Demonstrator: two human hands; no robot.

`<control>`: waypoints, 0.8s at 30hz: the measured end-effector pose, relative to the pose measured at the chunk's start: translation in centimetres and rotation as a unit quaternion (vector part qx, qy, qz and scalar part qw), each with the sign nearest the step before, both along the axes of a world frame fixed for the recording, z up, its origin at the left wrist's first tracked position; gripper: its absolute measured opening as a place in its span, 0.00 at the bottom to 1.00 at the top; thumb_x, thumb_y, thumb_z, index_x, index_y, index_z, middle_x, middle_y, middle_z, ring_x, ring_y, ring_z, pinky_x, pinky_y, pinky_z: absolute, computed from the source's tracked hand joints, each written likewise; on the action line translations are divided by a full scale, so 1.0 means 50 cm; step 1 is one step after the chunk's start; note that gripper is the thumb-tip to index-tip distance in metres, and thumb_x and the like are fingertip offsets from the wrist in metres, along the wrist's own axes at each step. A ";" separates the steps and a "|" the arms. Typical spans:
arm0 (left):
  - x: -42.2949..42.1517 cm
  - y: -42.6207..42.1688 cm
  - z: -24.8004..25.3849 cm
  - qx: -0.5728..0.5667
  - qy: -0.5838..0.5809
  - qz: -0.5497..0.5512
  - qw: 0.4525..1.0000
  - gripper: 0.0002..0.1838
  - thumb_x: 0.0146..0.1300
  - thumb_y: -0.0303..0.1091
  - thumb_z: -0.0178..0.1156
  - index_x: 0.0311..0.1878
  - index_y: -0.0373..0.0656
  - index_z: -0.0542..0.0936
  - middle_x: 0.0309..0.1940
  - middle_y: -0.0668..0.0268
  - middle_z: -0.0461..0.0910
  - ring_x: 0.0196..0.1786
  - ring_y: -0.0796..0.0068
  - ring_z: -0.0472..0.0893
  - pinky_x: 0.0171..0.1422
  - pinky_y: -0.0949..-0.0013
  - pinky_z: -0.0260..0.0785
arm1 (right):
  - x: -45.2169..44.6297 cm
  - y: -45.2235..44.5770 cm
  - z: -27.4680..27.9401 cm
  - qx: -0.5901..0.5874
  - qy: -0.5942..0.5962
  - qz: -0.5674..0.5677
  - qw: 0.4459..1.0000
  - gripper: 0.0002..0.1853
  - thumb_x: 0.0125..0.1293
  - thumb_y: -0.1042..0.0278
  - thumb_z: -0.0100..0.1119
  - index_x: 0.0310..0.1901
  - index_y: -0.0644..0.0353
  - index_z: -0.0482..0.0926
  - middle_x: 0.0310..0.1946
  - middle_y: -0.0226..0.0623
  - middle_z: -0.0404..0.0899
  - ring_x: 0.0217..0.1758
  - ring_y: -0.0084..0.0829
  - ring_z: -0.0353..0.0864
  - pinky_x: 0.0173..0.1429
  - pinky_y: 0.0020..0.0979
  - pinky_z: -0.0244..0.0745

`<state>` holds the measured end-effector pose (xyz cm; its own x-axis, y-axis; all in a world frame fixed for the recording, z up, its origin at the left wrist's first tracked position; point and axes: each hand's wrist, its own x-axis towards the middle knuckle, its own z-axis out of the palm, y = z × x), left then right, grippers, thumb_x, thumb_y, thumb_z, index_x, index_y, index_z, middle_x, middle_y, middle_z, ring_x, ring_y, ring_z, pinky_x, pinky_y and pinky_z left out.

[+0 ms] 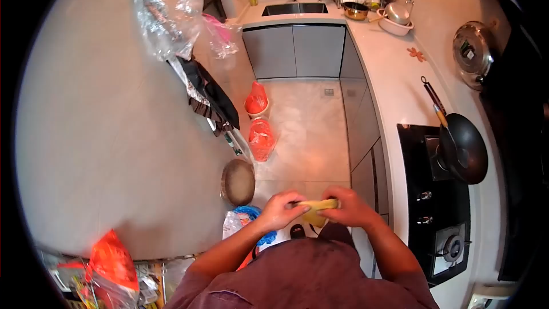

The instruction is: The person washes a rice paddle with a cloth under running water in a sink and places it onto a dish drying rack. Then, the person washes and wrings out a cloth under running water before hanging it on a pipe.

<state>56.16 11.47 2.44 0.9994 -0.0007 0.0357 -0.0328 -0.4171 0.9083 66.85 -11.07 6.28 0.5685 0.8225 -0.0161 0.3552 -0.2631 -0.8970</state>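
In front of my body I hold a yellow banana (318, 205) level between both hands, and a yellow flap that looks like peel hangs under it. My left hand (281, 210) is closed on one end, where a dark tip shows by the fingers. The other end is in the closed fingers of my right hand (350, 209). The fingers hide parts of the banana, so how far it is peeled I cannot tell.
Right of me runs a counter (380, 74) with a gas stove (420, 240) and a black wok (466, 149). A sink (294, 9) is at the far end. Along the left stand red-bagged bins (262, 140), a round brown stool (238, 183) and a blue bag (249, 212).
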 end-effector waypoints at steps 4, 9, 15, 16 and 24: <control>0.243 0.032 -0.006 -0.140 -0.033 -0.019 0.989 0.07 0.63 0.26 0.69 0.43 0.37 0.84 0.36 0.70 0.80 0.40 0.80 0.79 0.44 0.75 0.71 | 0.156 -0.001 -0.043 0.137 0.131 -0.155 0.970 0.11 0.63 0.71 0.69 0.43 0.61 0.78 0.34 0.28 0.79 0.41 0.20 0.79 0.45 0.26 0.75; 0.570 0.097 0.010 -0.163 -0.041 0.012 0.986 0.04 0.64 0.24 0.68 0.40 0.36 0.84 0.35 0.73 0.82 0.38 0.84 0.78 0.43 0.77 0.71 | 0.437 0.001 -0.115 0.162 0.176 -0.229 0.944 0.09 0.67 0.70 0.67 0.44 0.64 0.79 0.35 0.27 0.80 0.37 0.17 0.78 0.42 0.23 0.75; 0.886 0.208 0.167 -0.178 -0.018 0.045 0.983 0.05 0.64 0.25 0.69 0.41 0.38 0.84 0.34 0.74 0.81 0.39 0.86 0.78 0.45 0.78 0.71 | 0.831 0.090 0.050 0.297 0.421 0.000 0.857 0.08 0.72 0.70 0.58 0.46 0.64 0.79 0.36 0.36 0.83 0.38 0.25 0.83 0.41 0.26 0.80; 0.934 0.220 0.189 -0.239 -0.035 0.022 0.970 0.06 0.63 0.25 0.69 0.41 0.37 0.84 0.37 0.73 0.81 0.40 0.86 0.78 0.46 0.78 0.71 | 0.905 0.126 0.034 0.374 0.443 0.017 0.815 0.09 0.71 0.69 0.56 0.47 0.63 0.79 0.38 0.38 0.83 0.39 0.27 0.84 0.42 0.29 0.80; 1.381 0.385 0.238 -0.015 -0.266 0.142 0.953 0.13 0.66 0.28 0.66 0.53 0.38 0.83 0.51 0.64 0.77 0.49 0.79 0.77 0.50 0.76 0.72 | 1.238 0.584 -0.043 0.227 -0.114 0.044 0.966 0.22 0.56 0.60 0.65 0.52 0.57 0.79 0.54 0.42 0.78 0.55 0.41 0.78 0.61 0.37 0.71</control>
